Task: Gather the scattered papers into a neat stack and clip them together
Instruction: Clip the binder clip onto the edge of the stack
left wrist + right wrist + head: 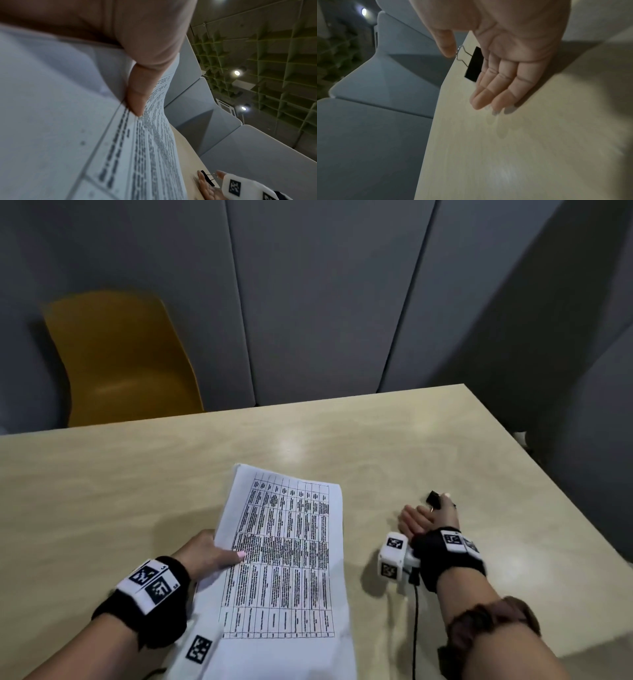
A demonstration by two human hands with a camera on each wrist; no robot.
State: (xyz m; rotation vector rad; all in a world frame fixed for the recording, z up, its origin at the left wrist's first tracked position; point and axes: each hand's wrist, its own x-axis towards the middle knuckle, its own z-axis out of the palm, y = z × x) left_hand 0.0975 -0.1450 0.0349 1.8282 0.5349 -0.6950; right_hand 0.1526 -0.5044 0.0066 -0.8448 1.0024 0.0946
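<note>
A stack of white papers (284, 542) printed with a table lies on the beige table (120, 491), tilted slightly left. My left hand (233, 556) pinches its left edge, thumb (137, 94) on the top sheet (51, 135) and the fingers hidden underneath, so that edge is lifted. To the right of the stack, my right hand (431, 511) holds a black binder clip (433, 498) just above the table. In the right wrist view the thumb (447, 46) touches the clip's wire handle and the black body (475, 65) sits against the index finger; the other fingers are extended.
A yellow chair (120, 357) stands behind the table's far edge at the left. Grey wall panels (325, 302) close off the back. The table's right edge (548, 474) runs diagonally close to my right hand. A black cable (415, 628) hangs from the right wrist camera.
</note>
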